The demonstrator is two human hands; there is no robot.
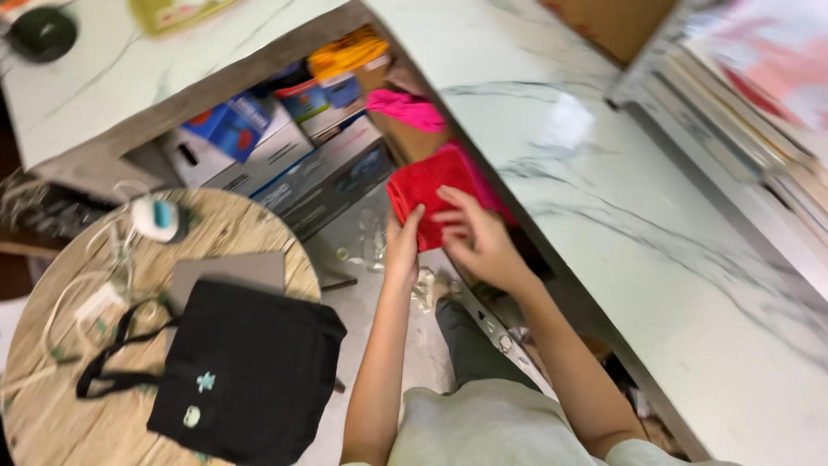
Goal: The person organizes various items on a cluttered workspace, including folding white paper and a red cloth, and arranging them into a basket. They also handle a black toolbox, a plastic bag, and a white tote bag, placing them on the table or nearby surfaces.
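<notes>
red cloth (423, 185), folded, long axis running up-right toward the marble counter (621, 216) | left hand (402, 246) grips its lower edge | right hand (474, 237) lies flat on it, fingers spread

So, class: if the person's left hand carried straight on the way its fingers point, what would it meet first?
The left hand already touches the red cloth; beyond it, probably the cardboard box under the counter, though depth is unclear.

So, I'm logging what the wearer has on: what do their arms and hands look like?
Both arms are bare from the short sleeves down. The left hand and right hand wear no gloves; no rings, watch or bracelets show. The short-sleeved top is pale grey-green.
</notes>
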